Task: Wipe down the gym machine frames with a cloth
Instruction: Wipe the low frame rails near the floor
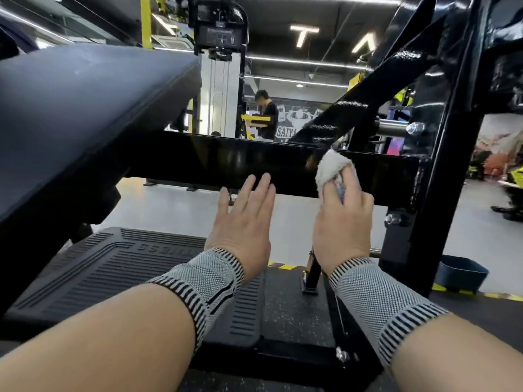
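Cloth (329, 169), white, fluffy and bunched, is pressed on the glossy black crossbar (254, 159) by the right hand (343, 219), fingers curled round it; left hand (243, 222) spread flat just beside, above a ribbed rubber footplate (113, 267)

The right hand (343, 210) covers the near part of the white cloth (329, 168), and its fingertips are lost behind the bunched fabric, so the exact grip cannot be told. The cloth in turn hides a patch of the black crossbar (254, 159). The dark pad (85, 114) on the left runs off the left edge and covers the crossbar's left end. The black upright (452, 137) on the right is cut by the top edge. Both forearms leave the picture at the bottom. The raised lettering on the ribbed footplate (113, 267) is upside down and partly covered by the left hand (243, 222). The far person (266, 114) is blurred, and the wall lettering behind is only partly readable.
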`<state>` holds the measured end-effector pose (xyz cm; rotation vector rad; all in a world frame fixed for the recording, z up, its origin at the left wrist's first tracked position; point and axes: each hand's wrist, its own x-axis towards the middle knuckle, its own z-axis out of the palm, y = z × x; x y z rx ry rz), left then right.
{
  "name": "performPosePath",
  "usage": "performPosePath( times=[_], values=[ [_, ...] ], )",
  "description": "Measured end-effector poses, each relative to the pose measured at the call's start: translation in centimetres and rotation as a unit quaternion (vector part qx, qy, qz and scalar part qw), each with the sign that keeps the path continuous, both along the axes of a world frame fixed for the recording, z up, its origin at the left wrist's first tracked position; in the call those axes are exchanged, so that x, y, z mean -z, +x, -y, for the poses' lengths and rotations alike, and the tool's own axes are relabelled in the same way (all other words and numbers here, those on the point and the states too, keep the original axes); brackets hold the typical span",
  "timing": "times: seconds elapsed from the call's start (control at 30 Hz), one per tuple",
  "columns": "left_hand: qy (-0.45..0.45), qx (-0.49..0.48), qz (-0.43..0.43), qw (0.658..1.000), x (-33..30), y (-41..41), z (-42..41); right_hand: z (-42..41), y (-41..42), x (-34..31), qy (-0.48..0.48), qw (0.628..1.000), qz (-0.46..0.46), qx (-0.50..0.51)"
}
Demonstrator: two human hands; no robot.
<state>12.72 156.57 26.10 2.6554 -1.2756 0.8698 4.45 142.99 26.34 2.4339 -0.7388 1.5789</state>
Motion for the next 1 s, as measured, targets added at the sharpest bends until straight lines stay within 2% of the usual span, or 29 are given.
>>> performPosePath(
  times=[0.1, 0.2, 0.33, 0.4, 0.47, 0.63, 0.77, 0.87, 1.0],
  values=[
    [0.020, 0.033, 0.018, 0.999, 0.7, -1.2, 1.5, 0.2, -1.8, -0.4, 0.103, 0.993, 0.049, -0.044],
    [0.051, 0.049, 0.017, 0.997, 2.8, -1.9, 1.6, 0.0, -2.4, 1.1, 0.121, 0.985, 0.023, -0.124],
    [0.102, 0.055, -0.040, 0.992, 8.3, -2.2, 0.9, 0.4, -3.4, 7.2, 0.166, 0.974, -0.055, -0.148],
    [0.119, 0.060, -0.066, 0.989, 11.5, -2.1, 0.6, 0.7, -3.7, 10.8, 0.188, 0.969, -0.056, -0.149],
    [0.160, 0.060, -0.095, 0.981, 14.9, -2.0, 0.5, 0.8, -3.7, 14.7, 0.260, 0.951, -0.039, -0.161],
    [0.205, 0.047, -0.134, 0.968, 21.8, -1.3, 0.8, 1.5, -3.2, 23.5, 0.305, 0.927, -0.193, -0.107],
    [0.219, 0.026, -0.138, 0.966, 25.6, -0.6, 1.1, 2.5, -1.7, 28.2, 0.300, 0.911, -0.279, -0.050],
    [0.208, 0.008, -0.147, 0.967, 27.5, 0.3, 1.3, 1.7, 0.8, 30.8, 0.242, 0.868, -0.434, -0.031],
    [0.175, 0.000, -0.136, 0.975, 29.2, 0.5, 1.6, 1.0, 3.3, 31.5, 0.160, 0.870, -0.464, -0.044]
  ],
)
